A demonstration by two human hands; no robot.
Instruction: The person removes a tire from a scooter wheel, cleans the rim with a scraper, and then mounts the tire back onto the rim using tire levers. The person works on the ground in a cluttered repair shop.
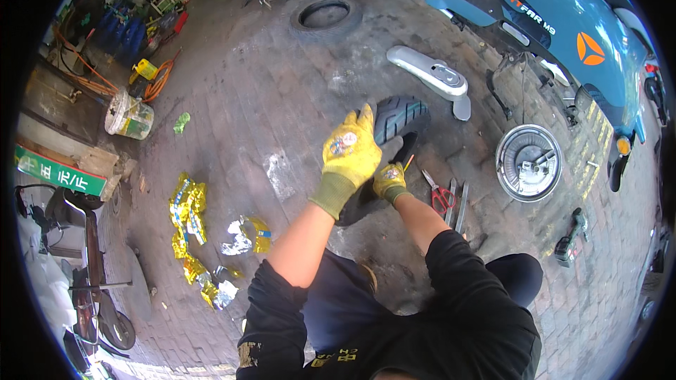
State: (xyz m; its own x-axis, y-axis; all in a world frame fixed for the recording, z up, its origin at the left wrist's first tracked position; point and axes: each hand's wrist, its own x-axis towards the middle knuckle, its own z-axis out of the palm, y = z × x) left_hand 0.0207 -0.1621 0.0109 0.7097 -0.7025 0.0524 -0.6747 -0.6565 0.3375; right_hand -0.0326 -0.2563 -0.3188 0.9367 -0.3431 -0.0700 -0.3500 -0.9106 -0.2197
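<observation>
A black tyre [400, 114] with a grooved tread leans or stands on the paving in front of me, partly hidden by my arms. My left hand [350, 148], in a yellow work glove, straddles it, fingers along the left side and a greyish thumb across. My right hand [391, 180], gloved too, is closed at the tyre's near right side; its fingertips are partly hidden. A thin yellow stick [409, 162] shows beside it; whether the hand holds it I cannot tell. Red-handled scissors [442, 198] and flat metal bars [462, 207] lie to the right.
Farther off lies another tyre [324, 16]. A silver cover [427, 70] and a round metal wheel hub [529, 163] rest right, near a blue scooter [563, 35]. Crumpled gold wrapping [188, 211] litters the left, by a white bucket [129, 115]. A dark tool [571, 239] lies right.
</observation>
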